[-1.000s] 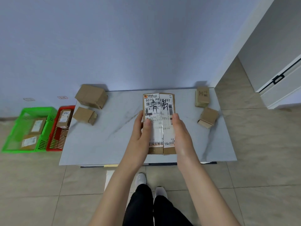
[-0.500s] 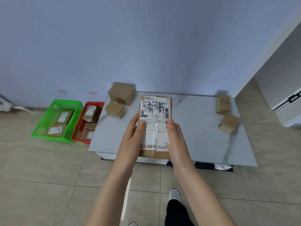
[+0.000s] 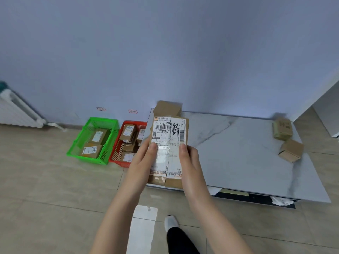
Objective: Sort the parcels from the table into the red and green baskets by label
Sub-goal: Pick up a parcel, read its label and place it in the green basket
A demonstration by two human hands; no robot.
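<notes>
A flat brown parcel (image 3: 169,132) with a white shipping label and black handwriting is held up in front of me. My left hand (image 3: 145,162) grips its left edge and my right hand (image 3: 190,165) grips its right edge, thumbs on the label. On the floor to the left stand the green basket (image 3: 86,143), with two labelled parcels in it, and the red basket (image 3: 117,153), with several. The marble table (image 3: 238,158) carries a box (image 3: 167,107) at its far left corner and two small boxes (image 3: 283,128) (image 3: 290,151) at the right.
A white radiator (image 3: 16,110) stands against the wall at the far left. Two small tags (image 3: 101,109) (image 3: 132,111) are stuck on the wall above the baskets. A white strip (image 3: 142,230) lies on the tiled floor by my foot (image 3: 170,221). A white cabinet is at the right edge.
The view has swung to the left, bringing the baskets nearer the middle. Both hands have carried the parcel leftwards to the table's left end, keeping the same grip.
</notes>
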